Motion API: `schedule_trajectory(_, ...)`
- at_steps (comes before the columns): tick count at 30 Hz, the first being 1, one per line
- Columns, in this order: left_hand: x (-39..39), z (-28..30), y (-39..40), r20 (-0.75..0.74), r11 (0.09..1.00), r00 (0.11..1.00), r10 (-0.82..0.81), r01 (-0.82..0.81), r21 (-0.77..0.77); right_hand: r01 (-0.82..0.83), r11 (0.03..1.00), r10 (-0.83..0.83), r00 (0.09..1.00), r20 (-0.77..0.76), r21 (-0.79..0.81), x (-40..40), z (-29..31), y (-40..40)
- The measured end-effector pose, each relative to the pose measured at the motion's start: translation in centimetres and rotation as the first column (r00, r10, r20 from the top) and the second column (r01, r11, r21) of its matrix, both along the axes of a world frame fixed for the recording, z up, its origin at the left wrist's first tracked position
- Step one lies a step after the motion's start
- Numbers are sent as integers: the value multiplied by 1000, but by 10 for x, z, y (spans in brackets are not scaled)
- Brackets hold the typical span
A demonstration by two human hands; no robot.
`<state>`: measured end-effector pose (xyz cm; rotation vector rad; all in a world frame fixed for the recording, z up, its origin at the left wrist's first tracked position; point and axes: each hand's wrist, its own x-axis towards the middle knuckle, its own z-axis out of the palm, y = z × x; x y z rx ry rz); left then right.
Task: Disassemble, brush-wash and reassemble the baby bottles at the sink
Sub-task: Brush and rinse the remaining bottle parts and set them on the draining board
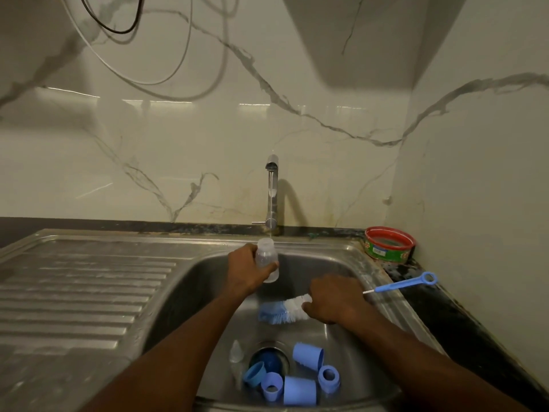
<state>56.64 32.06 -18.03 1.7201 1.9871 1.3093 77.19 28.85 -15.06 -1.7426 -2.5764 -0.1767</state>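
One clear bottle (267,260) stands upright in my left hand (245,270), fingers curled round its body, its open mouth just under the tap (271,191) and its thin stream. My right hand (334,300) sits lower and right, fingers closed on the bottle brush (282,312), whose bristles point left, across the bottle's long axis; I judge the brush must tip up to enter. Blue caps and rings (300,379) lie by the drain of the sink (184,292); a small brush (401,284) rests on the table.
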Motion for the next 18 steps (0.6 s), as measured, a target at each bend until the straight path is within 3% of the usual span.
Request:
schedule_trajectory(5,0,-4,0,-20,1000,999,-26,26,-13,11,1000,-11,1000,30,-8,-2,-1,-2)
schedule_trajectory(10,-1,11,-4,14,988,999,-34,31,150,7,1000,-7,1000,9,-16,-2,1,-2)
schedule_trajectory(15,-2,4,-13,-169,999,985,-22,17,-31,6,999,-5,1000,19,-38,0,3,-4)
schedule_trajectory(18,-3,10,-5,-25,996,999,-26,28,80,-1,999,1,1000,5,-41,1,2,-2)
